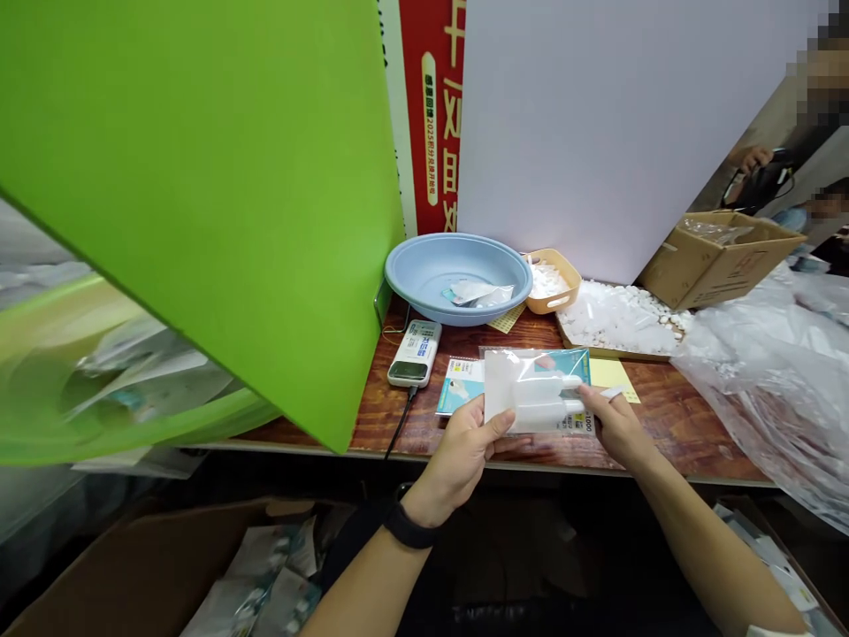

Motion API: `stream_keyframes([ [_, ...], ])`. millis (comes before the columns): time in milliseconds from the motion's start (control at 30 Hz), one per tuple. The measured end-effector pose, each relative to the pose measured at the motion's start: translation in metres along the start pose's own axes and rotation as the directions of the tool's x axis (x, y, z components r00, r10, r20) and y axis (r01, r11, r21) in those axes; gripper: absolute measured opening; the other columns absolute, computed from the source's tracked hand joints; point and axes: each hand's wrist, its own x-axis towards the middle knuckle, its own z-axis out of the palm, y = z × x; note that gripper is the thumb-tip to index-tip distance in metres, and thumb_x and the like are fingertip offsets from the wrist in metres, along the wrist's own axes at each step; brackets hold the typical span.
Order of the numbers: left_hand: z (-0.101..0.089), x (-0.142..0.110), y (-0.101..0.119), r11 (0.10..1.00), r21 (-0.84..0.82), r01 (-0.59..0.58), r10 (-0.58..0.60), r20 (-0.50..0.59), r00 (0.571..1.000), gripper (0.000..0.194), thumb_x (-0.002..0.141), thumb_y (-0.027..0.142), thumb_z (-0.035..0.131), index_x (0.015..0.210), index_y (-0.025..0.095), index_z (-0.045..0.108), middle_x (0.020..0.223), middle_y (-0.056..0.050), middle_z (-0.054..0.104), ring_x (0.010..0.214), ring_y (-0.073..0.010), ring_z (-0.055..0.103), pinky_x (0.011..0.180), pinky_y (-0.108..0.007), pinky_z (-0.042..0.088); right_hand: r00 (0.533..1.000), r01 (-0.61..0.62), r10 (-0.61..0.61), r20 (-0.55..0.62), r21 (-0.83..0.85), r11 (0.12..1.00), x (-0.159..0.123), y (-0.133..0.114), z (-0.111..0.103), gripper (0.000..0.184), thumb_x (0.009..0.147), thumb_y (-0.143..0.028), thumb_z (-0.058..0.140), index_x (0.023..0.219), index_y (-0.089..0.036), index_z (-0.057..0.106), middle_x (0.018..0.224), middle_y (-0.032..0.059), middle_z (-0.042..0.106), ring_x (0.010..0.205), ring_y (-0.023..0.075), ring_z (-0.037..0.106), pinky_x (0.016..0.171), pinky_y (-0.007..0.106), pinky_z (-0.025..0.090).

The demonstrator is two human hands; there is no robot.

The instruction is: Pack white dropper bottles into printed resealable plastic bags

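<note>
A clear plastic bag (500, 373) is stretched between my hands above the front of the table. Two white tube-like pieces (539, 389) and a blue printed card (571, 361) show in or through it. My left hand (468, 442) grips its left end, thumb on top. At the right end my right hand (614, 420) has its fingers closed on the bag's edge. A small white piece (614, 392) shows by the right fingers; I cannot tell what it is. Under the bag's left side lie printed cards (457, 387).
Behind stands a blue basin (424, 274) with packets inside. An orange basket (563, 283) and a tray of small white pieces (616, 318) are beside it. A cabled power bank (415, 354), green panel (265, 177), cardboard box (722, 257) and plastic sheeting (749, 389) surround these.
</note>
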Motion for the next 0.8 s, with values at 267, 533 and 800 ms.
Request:
stream_keyframes([
  [267,0.002,0.004,-0.005,0.997,0.043,-0.068,0.07,-0.058,0.996,0.056,0.072,0.03,0.08,0.121,0.017,0.058,0.121,-0.012,0.068,0.11,-0.0286,0.064,0.085,-0.036,0.057,0.999,0.026,-0.026,-0.031,0.0,1.0,-0.005,-0.003,0.019,0.043,0.087,-0.057,0.055,0.086,-0.017,0.071,0.082,0.005,0.07,0.08,0.0203,0.061,0.076,0.03,0.049],
  [533,0.005,0.004,-0.003,0.996,0.075,-0.048,0.06,-0.159,0.985,0.052,0.068,0.026,0.082,0.114,0.014,0.06,0.111,-0.011,0.072,0.102,-0.0272,0.067,0.086,-0.037,0.057,0.999,0.023,-0.024,0.034,0.034,0.999,-0.009,-0.002,0.019,0.049,0.085,-0.061,0.054,0.078,-0.015,0.07,0.066,0.0043,0.063,0.061,0.0167,0.054,0.058,0.029,0.046],
  [800,0.006,0.007,-0.004,0.996,0.056,-0.068,0.076,-0.16,0.984,0.052,0.069,0.03,0.082,0.114,0.016,0.061,0.11,-0.009,0.072,0.1,-0.0256,0.068,0.084,-0.036,0.058,0.987,0.033,-0.042,0.156,0.058,0.998,-0.009,-0.016,0.016,0.038,0.079,-0.05,0.065,0.081,-0.013,0.074,0.074,0.0068,0.069,0.072,0.022,0.061,0.073,0.036,0.049],
])
